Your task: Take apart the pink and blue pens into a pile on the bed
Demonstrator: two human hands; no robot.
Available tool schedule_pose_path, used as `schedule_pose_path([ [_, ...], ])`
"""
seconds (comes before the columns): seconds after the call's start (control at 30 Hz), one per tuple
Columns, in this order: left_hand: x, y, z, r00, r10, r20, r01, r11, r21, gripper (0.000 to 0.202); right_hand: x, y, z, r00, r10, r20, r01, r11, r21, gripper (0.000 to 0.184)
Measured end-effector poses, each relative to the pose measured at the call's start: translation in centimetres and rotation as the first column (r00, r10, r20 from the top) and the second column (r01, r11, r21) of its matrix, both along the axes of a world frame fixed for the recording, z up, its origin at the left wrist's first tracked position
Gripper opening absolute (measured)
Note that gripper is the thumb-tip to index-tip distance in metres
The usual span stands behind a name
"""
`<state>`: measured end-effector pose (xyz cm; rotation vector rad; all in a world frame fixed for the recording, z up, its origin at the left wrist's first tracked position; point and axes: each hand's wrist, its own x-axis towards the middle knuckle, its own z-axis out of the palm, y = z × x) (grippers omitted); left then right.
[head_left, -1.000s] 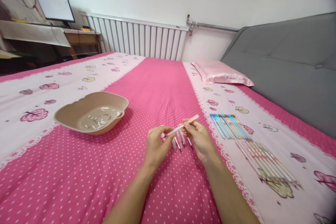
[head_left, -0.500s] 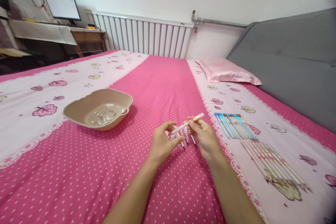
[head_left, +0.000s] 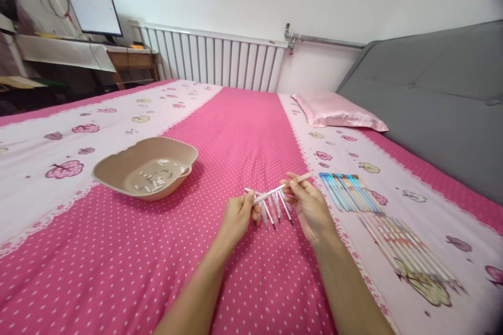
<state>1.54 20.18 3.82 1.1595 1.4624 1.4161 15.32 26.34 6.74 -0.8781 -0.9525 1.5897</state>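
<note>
Both my hands hold one thin pale pink pen (head_left: 281,187) above the pink dotted bed sheet (head_left: 236,136). My right hand (head_left: 308,204) pinches its upper barrel, fingers closed. My left hand (head_left: 238,214) pinches the lower tip end, fingers closed too. Right under the pen lie several loose pens (head_left: 275,209) on the sheet. A beige bowl (head_left: 113,170) with several small white caps in it sits to the left, about a hand's width beyond my left hand's reach.
Two rows of pens lie at the right: a blue set (head_left: 348,191) and a paler set (head_left: 408,248). A pink pillow (head_left: 338,115) and grey headboard (head_left: 432,104) are further right. A radiator (head_left: 212,63) and a desk with a monitor (head_left: 96,13) stand behind.
My left hand has closed tighter on the pen's tip end and shifted slightly down and left. The pen stays slanted between both hands; the view tilted a little.
</note>
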Motion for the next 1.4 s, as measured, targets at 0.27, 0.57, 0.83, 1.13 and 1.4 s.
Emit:
schedule_pose_path([
  [0.27, -0.3, 0.0, -0.3, 0.997, 0.04, -0.065, -0.04, 0.999, 0.008, 0.053, 1.7, 0.9, 0.3, 0.972, -0.004, -0.234, -0.039, 0.983, -0.179, 0.012],
  [0.57, -0.1, 0.0, -0.3, 0.985, -0.023, -0.169, 0.019, 0.999, -0.027, 0.048, -0.4, -0.1, -1.0, 0.985, 0.169, -0.023, -0.171, 0.979, -0.112, 0.032],
  [0.83, -1.5, 0.2, -1.3, 0.744, 0.225, -0.629, -0.426, 0.885, -0.187, 0.028, 3.9, 5.0, -4.8, 0.825, -0.174, 0.537, 0.207, 0.978, -0.001, 0.032],
  [1.13, -1.3, 1.2, -1.5, 0.721, -0.046, -0.691, -0.155, 0.962, -0.226, 0.033, 1.5, 3.6, -5.3, 0.293, -0.222, 0.93, -0.213, 0.933, 0.29, 0.034],
  [1.4, -1.9, -1.8, -2.0, 0.632, 0.317, -0.707, -0.405, 0.913, 0.047, 0.049, 10.8, 1.1, -2.4, -0.109, -0.347, 0.932, 0.103, 0.928, 0.358, 0.056],
])
